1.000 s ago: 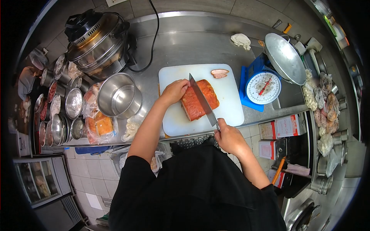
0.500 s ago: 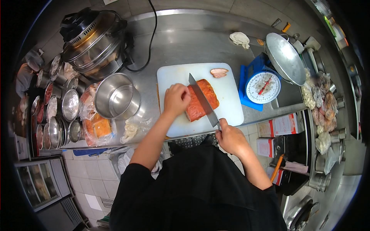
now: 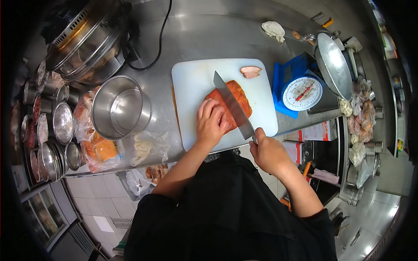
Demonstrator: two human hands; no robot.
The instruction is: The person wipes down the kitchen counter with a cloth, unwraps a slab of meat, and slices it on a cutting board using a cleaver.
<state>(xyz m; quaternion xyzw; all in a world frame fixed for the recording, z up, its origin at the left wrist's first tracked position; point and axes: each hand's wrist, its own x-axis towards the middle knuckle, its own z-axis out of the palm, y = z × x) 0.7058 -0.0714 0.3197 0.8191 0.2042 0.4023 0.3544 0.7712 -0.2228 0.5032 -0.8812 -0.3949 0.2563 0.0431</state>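
A reddish-brown slab of meat [image 3: 240,95] lies on a white cutting board [image 3: 191,78]. Over the slab's left, near part is my left hand [image 3: 212,122], its fingers curled onto the top and holding it. In my right hand [image 3: 271,153], closed round the handle, is a large kitchen knife [image 3: 234,107]. Its long blade runs diagonally across the slab, tip pointing away and to the left, just right of my left fingers. A pale cut slice of meat [image 3: 251,71] rests alone near the board's far right corner.
A blue kitchen scale [image 3: 300,89] with a metal pan [image 3: 333,65] stands right of the board. To the left are a steel pot [image 3: 117,108], bagged meat [image 3: 101,150] and a crumpled plastic bag [image 3: 150,148]. A large appliance [image 3: 87,41] with a black cord stands far left.
My left hand has moved from the slab's left side onto its top, fingers now laid over the meat. The knife stays across the slab. The whole view has shifted slightly.
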